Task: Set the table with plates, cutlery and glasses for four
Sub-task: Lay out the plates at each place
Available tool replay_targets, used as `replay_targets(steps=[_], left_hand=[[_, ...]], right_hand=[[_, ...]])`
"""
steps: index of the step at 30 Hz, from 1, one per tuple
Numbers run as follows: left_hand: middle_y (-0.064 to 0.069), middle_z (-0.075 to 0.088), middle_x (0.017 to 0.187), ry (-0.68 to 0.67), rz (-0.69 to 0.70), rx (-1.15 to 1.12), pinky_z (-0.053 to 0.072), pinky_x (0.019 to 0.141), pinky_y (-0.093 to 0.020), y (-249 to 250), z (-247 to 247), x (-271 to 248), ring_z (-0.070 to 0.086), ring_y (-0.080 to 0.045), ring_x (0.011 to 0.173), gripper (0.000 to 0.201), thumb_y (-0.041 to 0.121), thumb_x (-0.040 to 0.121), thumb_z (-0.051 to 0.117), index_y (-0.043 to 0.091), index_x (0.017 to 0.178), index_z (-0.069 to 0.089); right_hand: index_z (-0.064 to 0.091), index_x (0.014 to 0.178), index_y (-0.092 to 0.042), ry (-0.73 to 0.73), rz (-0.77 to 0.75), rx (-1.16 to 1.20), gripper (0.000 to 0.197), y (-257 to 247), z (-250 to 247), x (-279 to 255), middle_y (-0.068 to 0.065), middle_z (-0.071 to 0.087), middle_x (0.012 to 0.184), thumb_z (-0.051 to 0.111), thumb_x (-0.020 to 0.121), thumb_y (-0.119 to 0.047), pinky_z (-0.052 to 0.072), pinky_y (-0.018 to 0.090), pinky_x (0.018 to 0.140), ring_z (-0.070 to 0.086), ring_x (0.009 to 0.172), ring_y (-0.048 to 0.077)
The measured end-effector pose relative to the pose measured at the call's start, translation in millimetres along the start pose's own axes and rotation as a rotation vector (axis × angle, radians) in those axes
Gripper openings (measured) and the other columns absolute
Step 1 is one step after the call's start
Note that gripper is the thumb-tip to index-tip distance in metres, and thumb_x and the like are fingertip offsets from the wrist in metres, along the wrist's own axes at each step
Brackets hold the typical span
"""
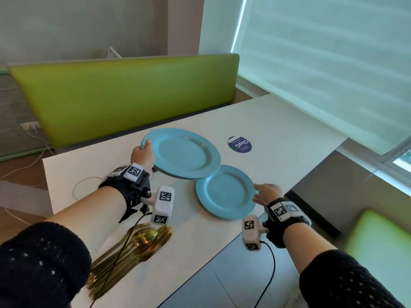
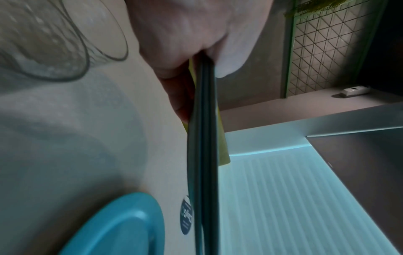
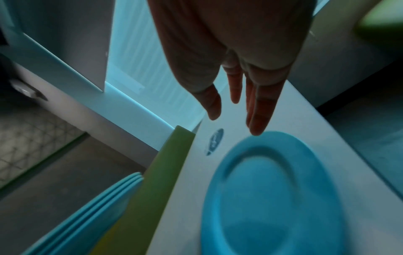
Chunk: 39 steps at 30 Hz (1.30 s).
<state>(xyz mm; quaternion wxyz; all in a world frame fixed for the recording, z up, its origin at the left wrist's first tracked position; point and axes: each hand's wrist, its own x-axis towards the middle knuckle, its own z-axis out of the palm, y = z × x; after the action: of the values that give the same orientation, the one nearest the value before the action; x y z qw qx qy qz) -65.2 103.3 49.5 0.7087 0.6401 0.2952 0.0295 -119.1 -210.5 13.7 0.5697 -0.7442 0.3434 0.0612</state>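
Observation:
My left hand (image 1: 144, 153) grips a stack of three blue plates (image 1: 184, 152) by its left rim, thumb on top, and holds it a little above the white table (image 1: 278, 121). In the left wrist view the stack (image 2: 203, 138) shows edge-on, pinched by my left hand (image 2: 191, 51). A single blue plate (image 1: 224, 192) lies flat on the table just below the stack. My right hand (image 1: 263, 193) is open at its right rim, fingers straight. In the right wrist view the fingertips (image 3: 256, 127) hover at the edge of that plate (image 3: 274, 198); the stack (image 3: 87, 207) is at lower left.
A pile of gold cutlery (image 1: 133, 247) lies near the table's front edge. Clear glasses (image 2: 43, 43) stand left of my left hand. A round blue sticker (image 1: 239, 144) is on the tabletop. A green bench back (image 1: 122, 96) runs behind; a green seat (image 1: 378, 241) is at right.

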Motion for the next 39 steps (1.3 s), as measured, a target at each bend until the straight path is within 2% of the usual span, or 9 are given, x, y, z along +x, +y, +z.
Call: replay_targets(steps=[3, 8, 14, 18, 21, 27, 32, 36, 39], left_hand=[[-0.010, 0.060, 0.111, -0.102, 0.021, 0.004, 0.052, 0.063, -0.032, 4.8, 27.5, -10.6, 0.061, -0.029, 0.092, 0.044, 0.039, 0.096, 0.040, 0.005, 0.120, 0.054], [-0.014, 0.062, 0.117, -0.261, -0.007, -0.009, 0.050, 0.062, -0.028, 5.2, 82.9, -25.3, 0.061, -0.027, 0.092, 0.046, 0.043, 0.096, 0.039, 0.009, 0.121, 0.055], [-0.013, 0.061, 0.112, -0.357, -0.077, 0.000, 0.050, 0.058, -0.029, 3.7, 141.4, -20.7, 0.061, -0.028, 0.090, 0.045, 0.045, 0.095, 0.042, 0.009, 0.121, 0.053], [-0.012, 0.062, 0.120, -0.303, -0.091, 0.023, 0.053, 0.088, -0.052, -3.5, 184.9, 1.1, 0.064, -0.033, 0.103, 0.060, 0.061, 0.082, 0.045, 0.013, 0.118, 0.055], [-0.015, 0.059, 0.125, -0.281, -0.089, 0.043, 0.049, 0.096, -0.052, 4.8, 215.5, 5.0, 0.061, -0.035, 0.111, 0.059, 0.057, 0.092, 0.035, 0.011, 0.123, 0.054], [-0.013, 0.051, 0.138, -0.185, -0.065, 0.124, 0.041, 0.106, -0.045, 2.2, 259.8, 25.0, 0.053, -0.033, 0.122, 0.060, 0.054, 0.093, 0.027, 0.013, 0.130, 0.050], [-0.013, 0.044, 0.144, -0.035, -0.024, 0.173, 0.036, 0.110, -0.039, 1.6, 268.5, 42.6, 0.045, -0.033, 0.128, 0.054, 0.041, 0.100, 0.023, 0.007, 0.137, 0.043], [-0.017, 0.050, 0.138, 0.112, 0.002, 0.149, 0.041, 0.104, -0.043, 0.3, 263.3, 65.8, 0.050, -0.035, 0.123, 0.053, 0.041, 0.099, 0.026, 0.005, 0.133, 0.047], [-0.019, 0.047, 0.141, 0.207, 0.029, 0.212, 0.037, 0.102, -0.037, 7.1, 254.7, 82.6, 0.046, -0.035, 0.127, 0.053, 0.036, 0.101, 0.022, 0.002, 0.135, 0.045]], right_hand=[[0.047, 0.078, -0.006, -0.007, -0.078, 0.156, 0.021, -44.7, -4.7, -16.0, 0.009, 0.045, 0.069, 0.051, 0.096, -0.018, 0.046, 0.026, 0.047, 0.048, 0.056, 0.018], [0.056, 0.096, -0.005, -0.102, -0.162, 0.028, 0.033, -88.3, -9.1, -11.9, 0.010, 0.057, 0.084, 0.048, 0.096, -0.037, 0.052, 0.035, 0.063, 0.057, 0.068, 0.023], [0.065, 0.110, 0.007, 0.050, -0.223, -0.131, 0.030, -86.2, -34.0, 46.4, 0.015, 0.062, 0.086, 0.063, 0.087, -0.013, 0.057, 0.042, 0.072, 0.061, 0.074, 0.027], [0.062, 0.111, 0.007, 0.013, -0.188, -0.073, 0.026, -93.5, -53.2, 85.7, 0.015, 0.060, 0.086, 0.057, 0.090, -0.006, 0.053, 0.026, 0.049, 0.055, 0.058, 0.017], [0.059, 0.116, 0.005, -0.030, -0.180, -0.015, 0.028, -102.1, -66.5, 114.9, 0.013, 0.060, 0.085, 0.055, 0.092, -0.007, 0.049, 0.017, 0.039, 0.054, 0.059, 0.014], [0.057, 0.114, 0.005, -0.091, -0.084, 0.121, 0.024, -114.4, -84.1, 163.9, 0.013, 0.058, 0.095, 0.051, 0.094, -0.008, 0.051, 0.031, 0.058, 0.057, 0.082, 0.027], [0.049, 0.123, 0.010, -0.024, 0.011, 0.334, 0.030, -114.3, -100.6, 201.3, 0.012, 0.058, 0.083, 0.050, 0.094, -0.001, 0.051, 0.046, 0.076, 0.057, 0.076, 0.027], [0.044, 0.130, 0.009, 0.066, 0.110, 0.445, 0.036, -95.7, -116.6, 225.3, 0.024, 0.055, 0.124, 0.047, 0.095, 0.000, 0.050, 0.049, 0.086, 0.059, 0.105, 0.037], [0.043, 0.132, 0.006, 0.115, 0.177, 0.518, 0.037, -74.3, -127.0, 237.6, 0.024, 0.052, 0.132, 0.045, 0.096, 0.000, 0.048, 0.047, 0.084, 0.056, 0.113, 0.038]])
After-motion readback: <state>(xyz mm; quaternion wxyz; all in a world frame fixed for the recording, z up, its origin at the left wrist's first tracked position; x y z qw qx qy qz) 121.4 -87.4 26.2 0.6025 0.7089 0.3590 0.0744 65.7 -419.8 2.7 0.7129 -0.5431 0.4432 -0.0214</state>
